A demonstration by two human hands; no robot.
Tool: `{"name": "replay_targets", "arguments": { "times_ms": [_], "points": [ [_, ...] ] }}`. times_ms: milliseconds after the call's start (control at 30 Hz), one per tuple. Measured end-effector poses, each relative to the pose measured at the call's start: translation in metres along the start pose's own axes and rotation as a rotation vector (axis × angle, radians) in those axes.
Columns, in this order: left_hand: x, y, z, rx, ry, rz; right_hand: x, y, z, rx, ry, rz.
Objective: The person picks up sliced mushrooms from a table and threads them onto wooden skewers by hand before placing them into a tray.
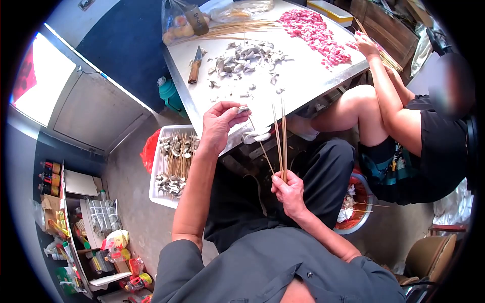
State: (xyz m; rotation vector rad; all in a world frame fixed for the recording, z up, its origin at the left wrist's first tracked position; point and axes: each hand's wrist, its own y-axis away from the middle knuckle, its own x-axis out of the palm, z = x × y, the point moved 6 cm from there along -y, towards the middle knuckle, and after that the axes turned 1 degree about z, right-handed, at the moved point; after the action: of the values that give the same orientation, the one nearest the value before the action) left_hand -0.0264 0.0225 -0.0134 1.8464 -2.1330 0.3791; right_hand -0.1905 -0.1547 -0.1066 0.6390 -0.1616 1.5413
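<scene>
My left hand pinches a grey oyster mushroom piece at the tip of a slanted bamboo skewer. Lower on that skewer, pale mushroom pieces are threaded. Closed around the skewer's lower end is my right hand, which also grips several bare bamboo skewers pointing up. A loose heap of grey mushroom pieces lies on the white table beyond my hands. To my left, a white tray holds several filled mushroom skewers.
A knife lies near the table's left edge. Pink meat pieces and loose skewers are farther back. On the right sits a co-worker, whose hand holds skewers. A teal jug stands left; a tub is beside my leg.
</scene>
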Motion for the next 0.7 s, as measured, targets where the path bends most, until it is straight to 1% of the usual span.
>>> {"name": "replay_targets", "arguments": {
  "times_ms": [67, 300, 400, 467, 567, 633, 700],
  "points": [
    [0.0, 0.002, -0.002, 0.046, -0.021, 0.013, 0.0, 0.0, 0.0, -0.002, -0.001, 0.002],
    [-0.004, 0.008, -0.005, 0.057, -0.172, 0.043, 0.0, 0.001, -0.004, 0.02, 0.02, 0.02],
    [-0.002, 0.012, -0.009, 0.111, -0.235, 0.073, 0.0, 0.0, -0.004, 0.036, 0.028, 0.017],
    [0.0, 0.014, -0.012, 0.163, -0.358, 0.07, 0.0, -0.001, -0.005, 0.039, 0.03, 0.011],
    [0.0, 0.016, -0.005, 0.19, -0.394, 0.092, -0.001, -0.003, -0.009, 0.042, 0.021, 0.016],
    [0.002, 0.018, -0.003, 0.147, -0.556, 0.164, -0.001, -0.004, -0.009, 0.031, 0.012, 0.005],
    [0.013, 0.021, 0.002, 0.045, -0.692, 0.302, -0.003, -0.006, -0.008, 0.023, 0.001, -0.006]
  ]
}}
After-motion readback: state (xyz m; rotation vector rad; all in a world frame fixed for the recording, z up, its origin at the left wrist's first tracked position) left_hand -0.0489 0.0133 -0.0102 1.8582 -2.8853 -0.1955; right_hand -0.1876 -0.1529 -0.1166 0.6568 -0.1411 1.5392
